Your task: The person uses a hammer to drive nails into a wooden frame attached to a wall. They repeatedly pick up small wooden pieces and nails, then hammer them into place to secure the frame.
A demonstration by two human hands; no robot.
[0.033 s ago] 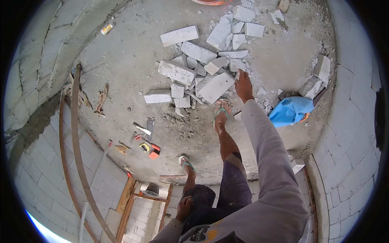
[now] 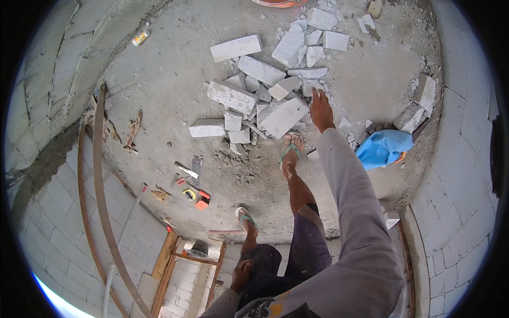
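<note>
My right hand (image 2: 322,111) reaches over the right side of a pile of broken white blocks, its fingers apart. Close to its fingertips is a small block chunk (image 2: 312,87); whether they touch cannot be made out. Left of the hand, a large pale block (image 2: 284,115) leans on other pieces, just ahead of my right foot (image 2: 291,151) in a flip-flop. A long block (image 2: 231,96) and a flat slab (image 2: 261,70) lie farther into the pile. Low in view, my left hand (image 2: 241,274) rests against my left thigh, fingers loosely laid and partly hidden, with nothing seen in it.
Left of my feet lie a trowel (image 2: 186,169), a handsaw (image 2: 197,165) and a red-black tool (image 2: 202,200). A blue plastic bag (image 2: 383,148) and block pieces (image 2: 424,93) line the right wall. Long wooden strips (image 2: 99,159) lean at left. An orange-rimmed tub (image 2: 278,2) shows at the far edge.
My right hand has shifted very slightly, its fingertips a little farther from the small chunk's near edge. The whole view has moved a touch. Left hand and blocks stay put.
</note>
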